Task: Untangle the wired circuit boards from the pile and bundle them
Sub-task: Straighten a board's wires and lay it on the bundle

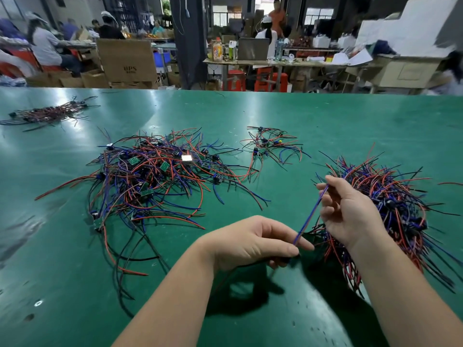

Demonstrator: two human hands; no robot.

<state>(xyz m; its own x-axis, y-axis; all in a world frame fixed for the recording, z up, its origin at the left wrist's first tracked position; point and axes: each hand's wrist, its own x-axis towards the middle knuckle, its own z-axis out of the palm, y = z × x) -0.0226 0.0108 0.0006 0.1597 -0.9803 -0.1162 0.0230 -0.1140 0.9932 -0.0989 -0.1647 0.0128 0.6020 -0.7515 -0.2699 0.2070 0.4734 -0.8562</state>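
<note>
My left hand (253, 244) sits low over the middle of the green table (325, 116). Its fingers are curled, and thumb and forefinger pinch the lower end of a blue wire (310, 214). Something dark sits under those fingers too; I cannot tell whether it is a board or only more wire. From there the blue wire runs taut toward 1 o'clock, up to my right hand (350, 211). That hand pinches the upper end between thumb and fingertip, with the other fingers loosely bent.

The bundle (400, 196) of red, blue and black wires lies at 3 o'clock from my right hand, just behind it and partly hidden by my wrist. Its loose ends fan out toward 12 and 5 o'clock.

The pile (155, 176) lies at 10 o'clock from my left hand, well apart from it, with small green boards (133, 160) showing among the tangled wires. A smaller cluster (270, 149) lies at 12 o'clock, farther back, between the pile and the bundle. A far bundle (50, 112) rests at 10 o'clock near the table's far left edge
</note>
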